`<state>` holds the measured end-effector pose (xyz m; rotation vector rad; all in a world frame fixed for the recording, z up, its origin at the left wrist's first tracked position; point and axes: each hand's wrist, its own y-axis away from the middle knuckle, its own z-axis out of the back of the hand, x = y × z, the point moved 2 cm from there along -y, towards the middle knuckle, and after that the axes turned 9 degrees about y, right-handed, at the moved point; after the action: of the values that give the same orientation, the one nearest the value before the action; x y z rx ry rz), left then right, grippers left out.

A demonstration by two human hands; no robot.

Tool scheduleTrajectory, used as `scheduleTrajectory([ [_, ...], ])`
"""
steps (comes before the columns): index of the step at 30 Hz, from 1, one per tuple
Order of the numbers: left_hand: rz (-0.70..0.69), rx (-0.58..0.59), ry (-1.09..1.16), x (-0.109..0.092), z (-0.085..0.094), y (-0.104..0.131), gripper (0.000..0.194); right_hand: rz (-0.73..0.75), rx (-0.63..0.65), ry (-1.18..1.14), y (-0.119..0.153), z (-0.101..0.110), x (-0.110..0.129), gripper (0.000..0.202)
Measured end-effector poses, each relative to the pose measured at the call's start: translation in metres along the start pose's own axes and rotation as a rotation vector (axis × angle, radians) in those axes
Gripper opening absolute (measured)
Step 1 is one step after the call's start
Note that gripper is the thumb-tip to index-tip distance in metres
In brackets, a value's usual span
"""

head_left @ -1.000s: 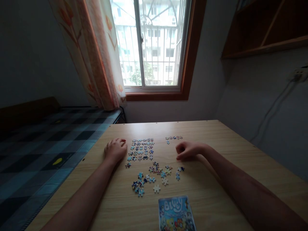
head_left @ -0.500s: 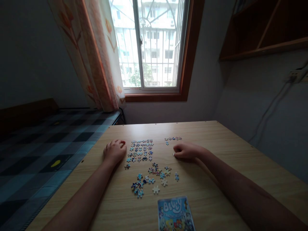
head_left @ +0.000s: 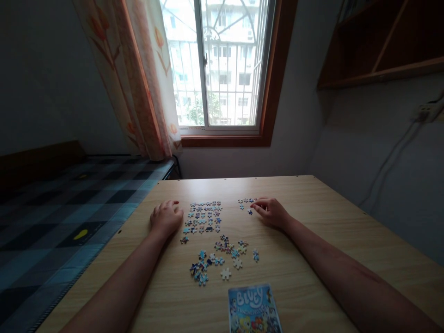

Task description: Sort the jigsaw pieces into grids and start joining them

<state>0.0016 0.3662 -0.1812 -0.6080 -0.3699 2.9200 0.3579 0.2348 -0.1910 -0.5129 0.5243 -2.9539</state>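
Note:
Several puzzle pieces lie in rows on the wooden table. To their left my left hand rests on the tabletop, fingers loosely curved and apart, holding nothing. My right hand is at the right, beside a short row of pieces. Its fingers are apart, and a small dark blue piece lies just left of the fingertips, not gripped. Nearer the front are loose piles of pieces and a pale, face-down piece.
A blue Bluey box sits at the table's front edge. On the left stands a bed with a checked cover. A curtain hangs by the window, and a wooden shelf is on the right wall.
My right hand has opened and moved slightly up. The piece that was at its fingertips now lies higher up, showing its dark blue side. My left hand has stayed in place.

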Motion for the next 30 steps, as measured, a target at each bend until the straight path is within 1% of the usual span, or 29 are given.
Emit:
scheduleTrajectory([
  [4,0.001,0.004,-0.002,-0.001,0.000,0.000,0.044,0.031,0.030,0.055,0.001,-0.005,0.002,0.027],
  [10,-0.003,0.004,-0.013,-0.002,-0.001,0.000,0.043,-0.068,0.012,0.136,-0.002,-0.009,0.003,0.029],
  [14,-0.004,0.011,-0.016,-0.001,-0.003,0.000,0.042,-0.096,0.018,0.166,-0.003,-0.010,0.004,0.029],
  [30,-0.008,0.009,-0.019,-0.003,-0.002,0.001,0.041,-0.102,0.005,0.157,-0.003,-0.011,0.007,0.029],
])
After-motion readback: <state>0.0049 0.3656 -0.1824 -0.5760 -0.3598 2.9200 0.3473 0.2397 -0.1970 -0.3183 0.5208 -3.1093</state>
